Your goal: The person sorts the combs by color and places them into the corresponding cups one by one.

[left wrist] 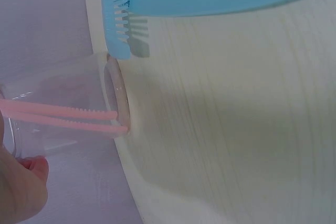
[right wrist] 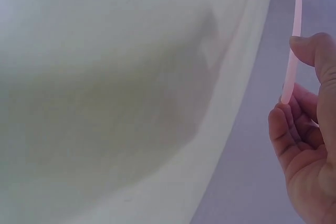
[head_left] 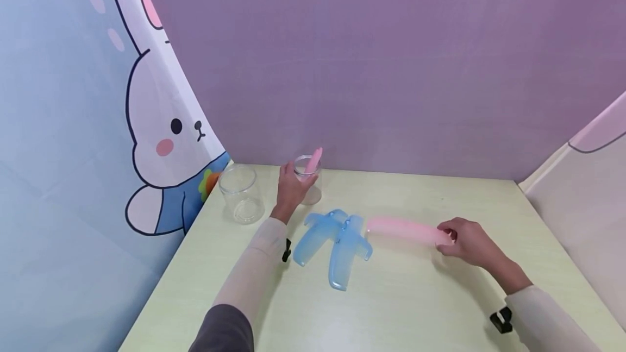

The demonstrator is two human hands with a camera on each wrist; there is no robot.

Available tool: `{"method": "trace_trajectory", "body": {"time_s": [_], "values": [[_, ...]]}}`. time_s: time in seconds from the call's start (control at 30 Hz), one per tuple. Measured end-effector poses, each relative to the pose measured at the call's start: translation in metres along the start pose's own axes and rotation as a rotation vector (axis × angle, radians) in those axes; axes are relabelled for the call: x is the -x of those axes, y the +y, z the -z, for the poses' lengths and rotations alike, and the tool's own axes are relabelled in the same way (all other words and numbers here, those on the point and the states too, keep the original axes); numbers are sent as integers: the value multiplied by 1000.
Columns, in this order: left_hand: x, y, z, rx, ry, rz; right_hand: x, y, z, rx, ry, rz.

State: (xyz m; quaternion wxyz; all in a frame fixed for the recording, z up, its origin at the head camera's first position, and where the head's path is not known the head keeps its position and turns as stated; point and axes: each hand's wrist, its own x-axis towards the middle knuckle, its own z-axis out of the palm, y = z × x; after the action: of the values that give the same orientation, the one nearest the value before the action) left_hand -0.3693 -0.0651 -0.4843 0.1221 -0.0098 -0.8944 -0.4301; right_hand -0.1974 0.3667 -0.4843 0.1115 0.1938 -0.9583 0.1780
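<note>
I see the long pink strip (head_left: 403, 229) above the middle right of the table (head_left: 415, 303), one end pinched between thumb and fingers of the right hand (head_left: 471, 243), its far end beside the blue toothed pieces (head_left: 344, 254); whether they touch, I cannot tell. The left hand (head_left: 292, 189) curls its grip round a clear jar (head_left: 312, 196) that leans a pink item out past its rim. A second clear jar (head_left: 239, 195), wider, stands upright to the left, its round base showing through the wall.

The held jar is near the table's far edge, with the purple backdrop (head_left: 391, 69) just behind. For moving, I have the broadest stretch of table between the forearms, this side of the blue pieces; a pale panel (head_left: 587, 221) bounds the right edge and a rabbit-print cloth (head_left: 168, 113) the left.

The left wrist view shows me what the head view hides: the jar's pink item has two slim toothed lengths (left wrist: 79, 113) reaching down to the base. From the right wrist I get the pinched strip edge-on, thin and slightly bowed
</note>
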Motion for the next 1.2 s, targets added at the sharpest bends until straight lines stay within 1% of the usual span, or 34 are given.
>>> {"method": "trace_trajectory", "body": {"time_s": [0.17,0.33,0.6,0.83,1.0,1.2], "values": [[0,0,1,2,2,-3,-17,-6,2,4,-14,0],[0,1,1,7,7,-9,-35,-15,4,-9,-1,9],[1,3,0,5,3,9,-62,-25,6,-23,-23,-34],[1,2,0,4,-1,16,-78,-30,5,-30,-17,-37],[1,2,2,7,-3,10,-88,-34,6,-30,-14,-53],[1,2,3,6,-2,2,-102,-41,7,-57,-1,-85]]}}
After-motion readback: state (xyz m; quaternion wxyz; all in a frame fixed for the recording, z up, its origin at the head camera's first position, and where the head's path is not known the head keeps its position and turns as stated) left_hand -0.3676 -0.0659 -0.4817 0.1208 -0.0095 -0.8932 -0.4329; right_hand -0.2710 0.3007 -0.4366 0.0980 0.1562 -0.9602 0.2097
